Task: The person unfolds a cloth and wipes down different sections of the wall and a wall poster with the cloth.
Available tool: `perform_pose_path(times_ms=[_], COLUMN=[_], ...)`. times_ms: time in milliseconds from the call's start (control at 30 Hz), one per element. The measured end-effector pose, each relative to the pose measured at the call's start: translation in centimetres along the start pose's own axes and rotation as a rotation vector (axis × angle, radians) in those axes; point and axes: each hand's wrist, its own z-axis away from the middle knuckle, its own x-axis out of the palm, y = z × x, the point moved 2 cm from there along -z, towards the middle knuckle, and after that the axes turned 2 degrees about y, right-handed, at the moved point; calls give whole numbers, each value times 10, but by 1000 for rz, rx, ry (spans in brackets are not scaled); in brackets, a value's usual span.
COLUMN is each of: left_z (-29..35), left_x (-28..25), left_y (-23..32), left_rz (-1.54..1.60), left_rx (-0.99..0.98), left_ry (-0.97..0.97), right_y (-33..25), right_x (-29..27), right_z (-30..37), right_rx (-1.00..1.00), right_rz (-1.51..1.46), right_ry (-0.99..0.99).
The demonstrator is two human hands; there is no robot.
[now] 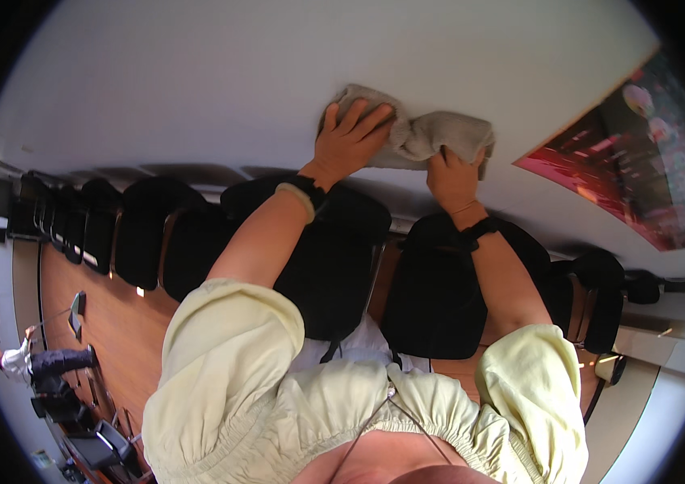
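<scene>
A grey-brown cloth (457,129) lies bunched against a white wall (197,81), folded up in the middle. On its left part rests my left hand (349,145), fingers spread and pressing flat on the fabric. My right hand (453,179) grips the lower edge of the right part, its fingers curled and partly hidden by the folds. Both arms reach up and forward, with dark bands at the wrists.
Black chairs (431,298) stand in a row along the wall, between me and it. A red and dark poster (625,161) is at the right. On the wooden floor (133,323) at the far left, another person (44,359) holds a long-handled tool.
</scene>
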Motion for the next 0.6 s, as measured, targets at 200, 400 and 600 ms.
perform_pose_path(times_ms=[200,400,600], left_z=[-61,-207,-362], left_x=[-14,-45,-95], left_y=[2,12,29], left_rz=[33,290,57], left_rx=[135,-13,210], left_ry=[-32,180,334], right_y=[10,59,156], right_x=[-35,-133,-240], right_z=[-34,-122,-197], right_rx=[-21,68,-7], right_rz=[-66,-159,119], right_ry=[-1,431,693])
